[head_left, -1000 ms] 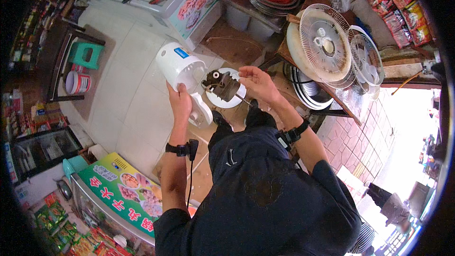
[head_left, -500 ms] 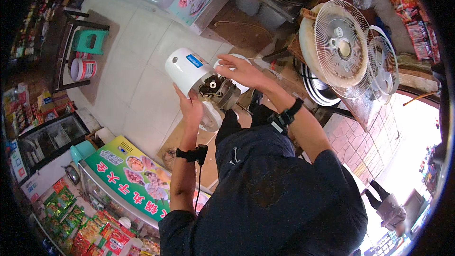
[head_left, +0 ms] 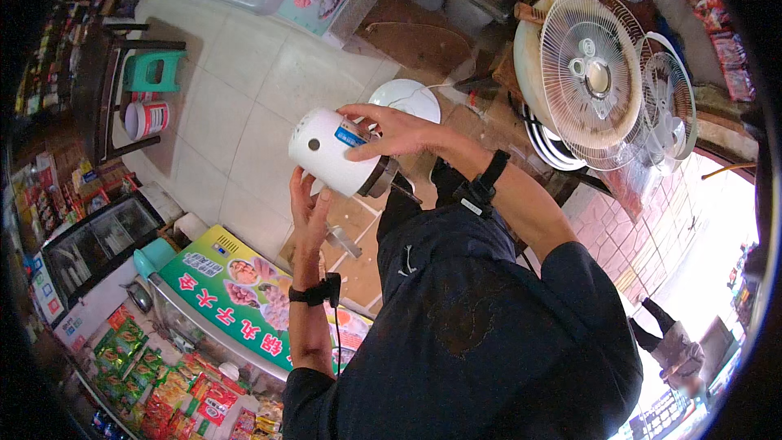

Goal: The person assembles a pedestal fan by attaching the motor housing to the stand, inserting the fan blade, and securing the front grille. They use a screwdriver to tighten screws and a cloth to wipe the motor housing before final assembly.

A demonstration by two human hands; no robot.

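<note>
I hold a white fan motor housing (head_left: 322, 145) with a blue label, tilted in front of me. My left hand (head_left: 309, 210) supports its near lower side, fingers curled against the shell. Over the top and label side lies my right hand (head_left: 395, 132), its fingers and thumb gripping the shell. The dark metal fan motor (head_left: 380, 177) pokes out of the housing's open end, and its thin shaft points toward my lap. Most of the motor is hidden inside. A white round fan base (head_left: 405, 100) stands on the floor just beyond my right hand.
At the right, a wire fan grille (head_left: 590, 73) leans over a round basin, beside clear fan blades (head_left: 668, 132). A green stool (head_left: 153, 72) and a bucket (head_left: 147, 119) stand left. A chest freezer (head_left: 232, 293) is lower left. Another person (head_left: 676, 354) is far right.
The housing has turned and now covers most of the motor, which was exposed before. My right hand has come down onto the shell; my left hand has shifted beneath it.
</note>
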